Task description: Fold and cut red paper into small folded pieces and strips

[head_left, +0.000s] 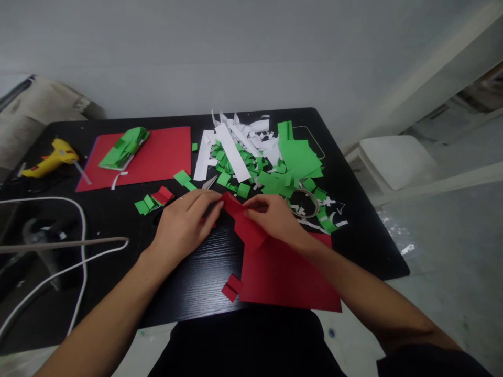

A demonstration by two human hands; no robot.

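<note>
Both my hands hold a folded strip of red paper (pixel 244 224) over the black table (pixel 196 277). My left hand (pixel 187 221) pinches its left end with fingers closed. My right hand (pixel 275 215) pinches the strip near its middle, fingers pressed together. Under my right forearm lies a large red sheet (pixel 286 277). Small red scraps (pixel 231 288) sit at its left edge.
A heap of green and white paper cuttings (pixel 255 157) fills the table's far middle. A tape roll (pixel 304 203) lies by my right hand. Another red sheet (pixel 157 154) carries folded green paper (pixel 123 147). A yellow glue gun (pixel 51 157) and white cable (pixel 78 220) lie left.
</note>
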